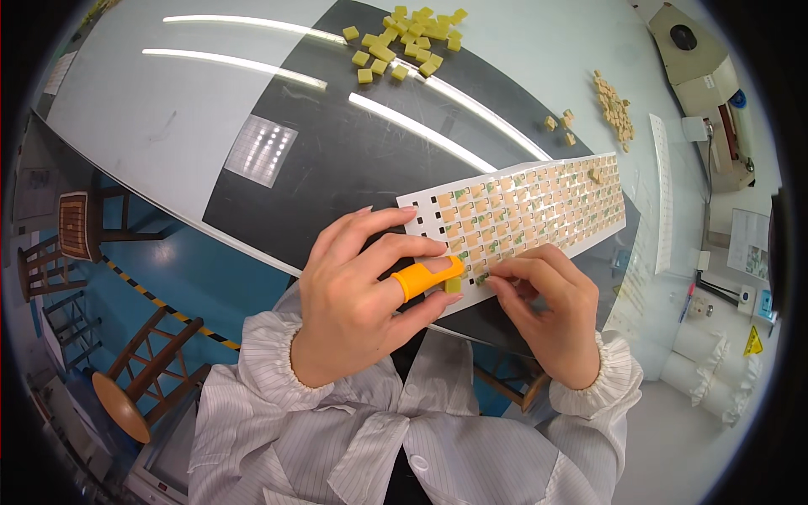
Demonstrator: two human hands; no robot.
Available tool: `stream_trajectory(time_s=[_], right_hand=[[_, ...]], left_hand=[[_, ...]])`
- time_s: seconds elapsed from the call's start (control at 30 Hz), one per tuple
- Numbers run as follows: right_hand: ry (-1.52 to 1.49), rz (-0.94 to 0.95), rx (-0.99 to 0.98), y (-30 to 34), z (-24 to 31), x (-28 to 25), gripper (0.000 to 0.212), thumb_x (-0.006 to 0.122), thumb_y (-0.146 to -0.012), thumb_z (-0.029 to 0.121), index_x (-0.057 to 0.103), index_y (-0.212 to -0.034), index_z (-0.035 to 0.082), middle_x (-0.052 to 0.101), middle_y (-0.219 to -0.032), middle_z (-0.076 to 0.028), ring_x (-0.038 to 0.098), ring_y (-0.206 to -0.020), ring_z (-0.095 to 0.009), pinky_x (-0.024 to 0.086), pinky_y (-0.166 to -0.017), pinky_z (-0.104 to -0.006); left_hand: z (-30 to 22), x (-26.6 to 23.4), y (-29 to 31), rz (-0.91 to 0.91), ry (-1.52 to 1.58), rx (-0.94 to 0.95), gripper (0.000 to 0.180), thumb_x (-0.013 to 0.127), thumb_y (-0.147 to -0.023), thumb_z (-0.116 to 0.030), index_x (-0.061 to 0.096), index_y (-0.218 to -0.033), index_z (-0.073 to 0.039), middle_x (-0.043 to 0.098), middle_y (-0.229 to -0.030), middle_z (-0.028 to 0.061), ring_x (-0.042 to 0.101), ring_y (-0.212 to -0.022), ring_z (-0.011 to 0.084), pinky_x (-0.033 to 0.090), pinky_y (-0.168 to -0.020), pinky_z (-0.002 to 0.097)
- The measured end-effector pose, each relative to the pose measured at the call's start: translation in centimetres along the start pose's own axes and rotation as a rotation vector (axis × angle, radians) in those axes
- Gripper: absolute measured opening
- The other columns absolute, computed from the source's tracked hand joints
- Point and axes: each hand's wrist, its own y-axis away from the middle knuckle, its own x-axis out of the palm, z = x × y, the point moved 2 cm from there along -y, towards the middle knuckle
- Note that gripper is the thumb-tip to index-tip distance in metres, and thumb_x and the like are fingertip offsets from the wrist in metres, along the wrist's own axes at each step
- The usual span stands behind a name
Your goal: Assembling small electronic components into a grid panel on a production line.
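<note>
A long white panel (421,220), covered in rows of small square slots, lies slanted on the table. Most slots hold tan and green square pieces (539,198); some at the left end show black. My left hand (358,278) rests over that end, upper fingers spread along it. One of its fingers wears an orange finger sleeve (425,278). Between that finger and the thumb is a small yellow-green cube (454,286). My right hand (551,303) is closed in a pinch at the panel's near edge; whatever its fingertips hold is too small to tell.
Several yellow-green cubes (408,34) are heaped at the far side of the black mat (328,143). Small tan pieces (614,109) lie in a pile at the far right, with a few loose ones (561,126) nearby. Wooden stools (143,379) stand at lower left.
</note>
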Motion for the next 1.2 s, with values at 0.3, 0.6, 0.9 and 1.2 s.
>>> stream_trajectory(time_s=[0.3,0.6,0.9,1.2], right_hand=[[0.048,-0.054,-0.05,0.9,-0.5,0.8,0.019,0.077,-0.072,-0.002,0.067,-0.088,0.002,0.06,-0.08,-0.008,0.06,-0.068,-0.02,0.05,-0.058,-0.0285],[-0.248,0.148,0.218,-0.3,-0.2,-0.6,0.01,0.073,-0.08,0.0,0.065,-0.084,0.0,0.063,-0.08,-0.004,0.057,-0.066,-0.007,0.047,-0.06,-0.02],[-0.973,0.508,0.661,-3.3,-0.1,0.1,0.013,0.068,-0.088,0.007,0.061,-0.086,-0.004,0.066,-0.08,-0.007,0.067,-0.07,-0.013,0.056,-0.064,-0.0232],[-0.998,0.513,0.667,-3.4,-0.5,0.7,0.013,0.067,-0.088,0.007,0.061,-0.086,-0.005,0.066,-0.079,-0.009,0.068,-0.071,-0.014,0.058,-0.066,-0.0254]], left_hand=[[0.0,0.0,0.0,0.012,-0.009,0.006,0.024,0.084,-0.064,-0.019,0.076,-0.084,-0.01,0.071,-0.097,-0.0014,0.06,-0.109,0.0251,0.044,-0.095,0.0461],[0.1,0.0,0.1,0.013,-0.008,0.003,0.023,0.084,-0.064,-0.018,0.076,-0.084,-0.011,0.071,-0.096,-0.0019,0.06,-0.11,0.025,0.043,-0.095,0.0459],[0.0,0.1,0.0,0.013,-0.006,-0.013,0.024,0.083,-0.061,-0.017,0.076,-0.084,-0.013,0.071,-0.096,-0.0027,0.06,-0.11,0.0248,0.043,-0.096,0.0469],[0.1,-0.1,0.0,0.036,-0.004,-0.015,0.024,0.083,-0.062,-0.018,0.076,-0.084,-0.013,0.071,-0.097,-0.0034,0.059,-0.111,0.0247,0.042,-0.097,0.0478]])
